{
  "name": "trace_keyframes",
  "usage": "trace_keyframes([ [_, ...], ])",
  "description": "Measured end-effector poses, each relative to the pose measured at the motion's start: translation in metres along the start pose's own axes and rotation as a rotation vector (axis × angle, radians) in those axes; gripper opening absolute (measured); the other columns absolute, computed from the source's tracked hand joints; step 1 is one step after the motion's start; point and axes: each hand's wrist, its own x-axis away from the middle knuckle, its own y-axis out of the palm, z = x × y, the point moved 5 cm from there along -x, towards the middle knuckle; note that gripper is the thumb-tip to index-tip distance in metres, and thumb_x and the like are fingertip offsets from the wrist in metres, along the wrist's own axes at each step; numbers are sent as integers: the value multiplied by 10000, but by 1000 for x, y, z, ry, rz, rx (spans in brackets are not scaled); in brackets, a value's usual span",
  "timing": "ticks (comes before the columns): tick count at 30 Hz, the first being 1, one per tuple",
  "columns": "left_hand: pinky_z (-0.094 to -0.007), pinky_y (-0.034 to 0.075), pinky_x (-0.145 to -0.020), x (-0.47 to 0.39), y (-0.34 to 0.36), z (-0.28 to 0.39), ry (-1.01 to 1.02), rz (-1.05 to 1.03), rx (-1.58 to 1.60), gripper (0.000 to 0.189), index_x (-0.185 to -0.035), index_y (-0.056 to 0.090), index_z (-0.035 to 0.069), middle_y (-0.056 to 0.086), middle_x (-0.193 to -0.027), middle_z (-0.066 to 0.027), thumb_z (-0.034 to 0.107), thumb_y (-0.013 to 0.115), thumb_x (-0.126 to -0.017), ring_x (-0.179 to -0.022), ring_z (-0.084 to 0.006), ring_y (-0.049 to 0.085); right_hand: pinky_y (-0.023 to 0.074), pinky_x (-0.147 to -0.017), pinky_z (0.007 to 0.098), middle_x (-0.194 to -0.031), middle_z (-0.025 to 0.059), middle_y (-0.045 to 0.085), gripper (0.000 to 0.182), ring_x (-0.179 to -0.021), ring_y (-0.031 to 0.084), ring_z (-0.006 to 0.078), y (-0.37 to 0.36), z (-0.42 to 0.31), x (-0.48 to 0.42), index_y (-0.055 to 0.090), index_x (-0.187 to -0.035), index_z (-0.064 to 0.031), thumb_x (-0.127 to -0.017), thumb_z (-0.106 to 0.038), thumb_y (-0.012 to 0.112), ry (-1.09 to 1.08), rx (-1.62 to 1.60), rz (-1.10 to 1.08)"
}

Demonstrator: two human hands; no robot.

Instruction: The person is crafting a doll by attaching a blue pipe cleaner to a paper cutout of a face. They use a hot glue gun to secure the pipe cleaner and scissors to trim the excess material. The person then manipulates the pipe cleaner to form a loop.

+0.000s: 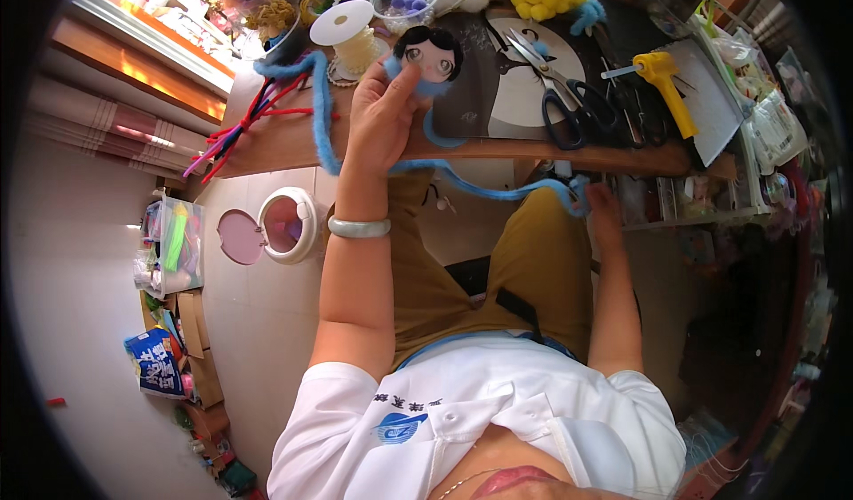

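Note:
My left hand (386, 117) grips a small doll head (430, 63) with black hair, a pale face and fluffy blue trim under the chin. My thumb lies over the lower face. A long blue chenille stem (324, 110) stretches from the tabletop past my left wrist and over my lap. Its bunched right end (577, 195) is at the fingertips of my right hand (604, 212), which appears to pinch it beside my right knee. Blur hides the exact grip there.
On the wooden table (280, 147) lie scissors (548, 73), a yellow glue gun (666, 87), a bead spool (350, 37), red and purple chenille stems (246, 123) and a dark printed mat (470, 107). An open-lidded bin (303, 227) stands on the floor at left.

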Motion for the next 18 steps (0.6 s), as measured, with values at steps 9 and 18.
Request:
trace_keyframes([
  [9,-431,522,-857,111,25,-20,-276,-162,317,509,-1318,389,12,503,-1254,-218,324,493,-930,-1077,-299,569,320,-406,185,-694,36,581,198,-465,451,49,39,-153,72,613,-993,-10,-894,-174,562,183,-556,-602],
  [18,-376,517,-835,176,39,-98,-587,-228,717,617,-1366,344,72,404,-1366,-186,388,571,-886,-1128,-293,524,310,-438,149,-959,87,653,374,-557,461,10,68,-184,100,540,-1193,16,-820,-5,528,140,-426,-870],
])
